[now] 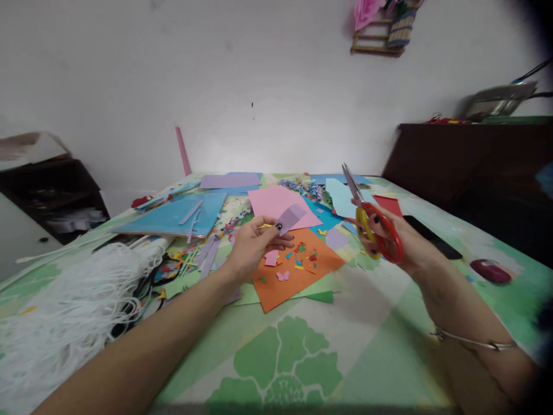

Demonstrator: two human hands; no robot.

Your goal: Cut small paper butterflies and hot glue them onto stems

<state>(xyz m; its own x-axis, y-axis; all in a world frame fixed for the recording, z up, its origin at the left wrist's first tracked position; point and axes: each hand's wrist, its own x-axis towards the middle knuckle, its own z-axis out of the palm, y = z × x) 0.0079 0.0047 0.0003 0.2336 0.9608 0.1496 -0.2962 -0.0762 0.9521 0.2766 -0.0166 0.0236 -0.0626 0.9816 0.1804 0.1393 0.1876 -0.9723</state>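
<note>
Between the thumb and fingers of my left hand [259, 245] is a small piece of light purple paper [292, 217], held above the sheets on the table. My right hand [404, 239] grips a pair of scissors [377, 233] by red and yellow handles, with the blades pointing up and almost together. Beneath my left hand lies an orange sheet [276, 294] scattered with tiny coloured scraps and a pink paper butterfly [283, 276]. A pink sheet [270, 202] lies just behind, partly hidden by the purple piece.
White cord [69, 328] is heaped at the left, near a blue sheet pack [173, 214] with purple strips on it. Light blue paper [339, 196], a red sheet [387, 203], a black phone [432, 236] and a dark red mouse [490, 271] lie to the right.
</note>
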